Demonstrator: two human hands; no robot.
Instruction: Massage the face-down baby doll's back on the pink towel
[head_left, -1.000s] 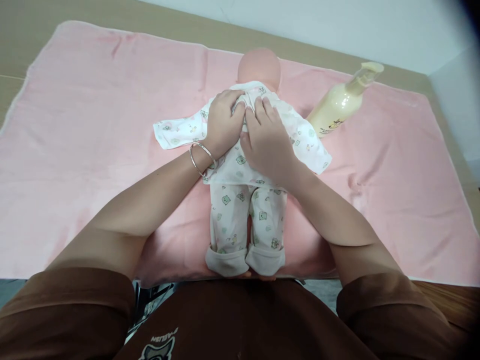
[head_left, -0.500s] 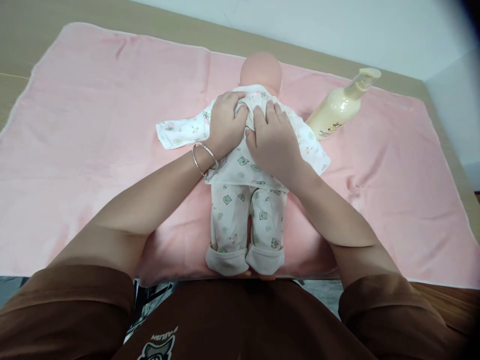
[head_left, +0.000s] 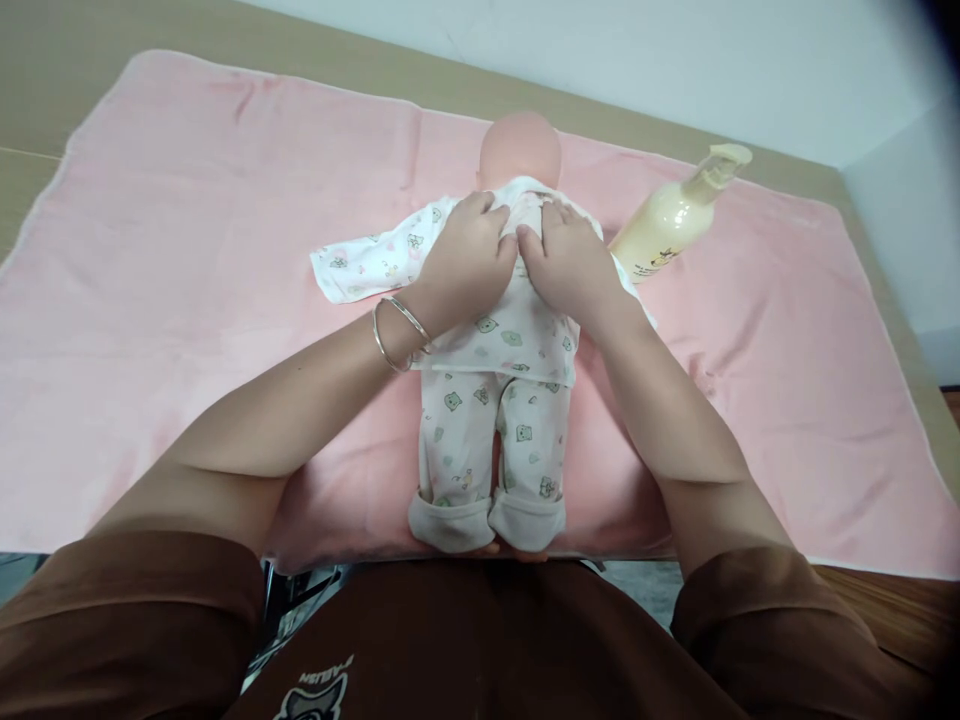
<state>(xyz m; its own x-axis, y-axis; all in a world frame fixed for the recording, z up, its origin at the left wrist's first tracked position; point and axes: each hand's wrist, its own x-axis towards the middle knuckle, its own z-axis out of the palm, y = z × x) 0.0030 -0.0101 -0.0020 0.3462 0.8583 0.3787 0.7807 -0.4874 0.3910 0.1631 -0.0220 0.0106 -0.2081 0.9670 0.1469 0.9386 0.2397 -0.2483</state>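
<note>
A baby doll [head_left: 520,148] lies lengthwise before me, its smooth head at the far end and no facial features showing. It wears a white printed shirt [head_left: 510,335] and matching trousers [head_left: 454,430] with turned-up cuffs. My left hand [head_left: 474,250], below silver bangles [head_left: 401,332], rests on the upper left of the shirt, fingers bent and thumb apart. Opposite it, my right hand [head_left: 570,258] lies on the upper right, thumb pointing inward. The thumbs almost meet over the middle. Both hands are open against the cloth; some fingertips are hidden.
A pink mat [head_left: 225,250] with creases covers most of the wooden table [head_left: 622,130]. Right of the doll, a pale yellow pump bottle [head_left: 667,225] leans at a slant. A white wall [head_left: 750,70] stands behind the table.
My right hand has moved up and turned inward, covering more of the right sleeve. My left hand has shifted slightly right, and the thumbs are closer together. The shirt's upper folds have changed.
</note>
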